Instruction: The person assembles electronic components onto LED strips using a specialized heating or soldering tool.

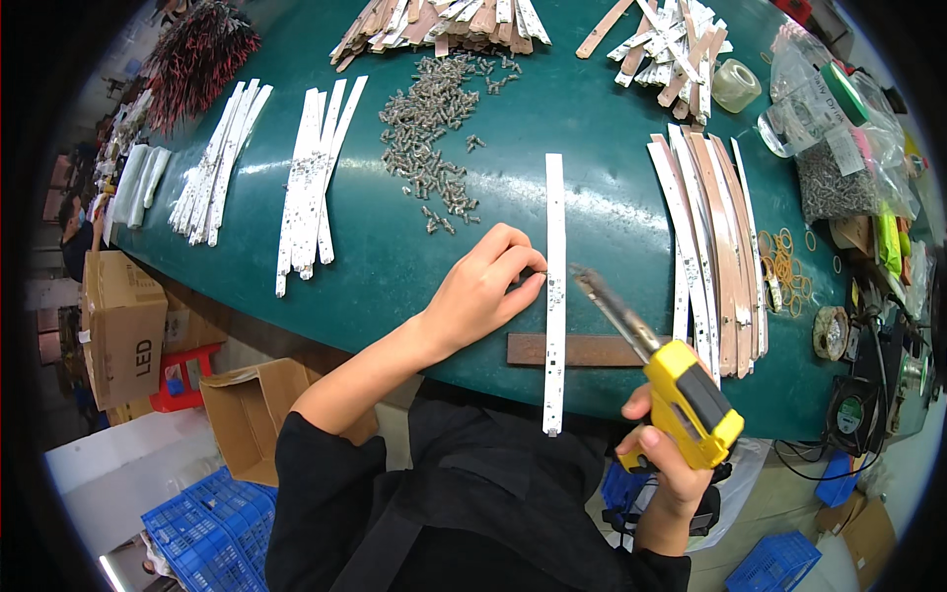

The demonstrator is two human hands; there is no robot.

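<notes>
A white LED circuit strip (554, 296) lies upright in view on the green table, crossing a brown wooden bar (612, 349). Just left of the strip, my left hand (485, 281) is closed in a pinch, fingertips at its edge beside the small components. Whatever is between those fingers is too small to make out. My right hand (666, 454) grips a yellow and black soldering gun (692, 403). Its blurred metal tip points up and left, a little to the right of the strip and apart from it.
Small metallic parts (429, 128) are heaped beyond my left hand. Strip bundles (314, 187) lie at left, and a strip stack (715, 247) at right. Rubber bands (784, 266), a clear jar (804, 118) and a tape roll (735, 86) sit farther right. Cardboard boxes (123, 326) stand left of the table.
</notes>
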